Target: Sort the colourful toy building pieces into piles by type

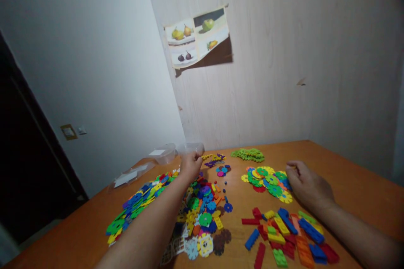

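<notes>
My left hand [191, 166] reaches over the far end of a mixed pile of plastic pieces [205, 201], close to a clear plastic tub [190, 148]. Its fingers are curled in, and whatever they may hold is hidden. My right hand [307, 183] lies on the table in a loose fist, beside a heap of large flower-shaped discs [271, 180] in yellow, green and blue. No piece shows in it. Building bricks [284, 231] in red, blue, yellow, green and orange lie spread nearer to me, left of my right forearm.
Green linking pieces [248, 154] are heaped at the back of the wooden table [350, 176]. Small purple and yellow pieces [214, 159] and blue and pink discs [223, 170] lie mid-table. Another clear tub [164, 153] and a clear lid [132, 174] stand at the left edge.
</notes>
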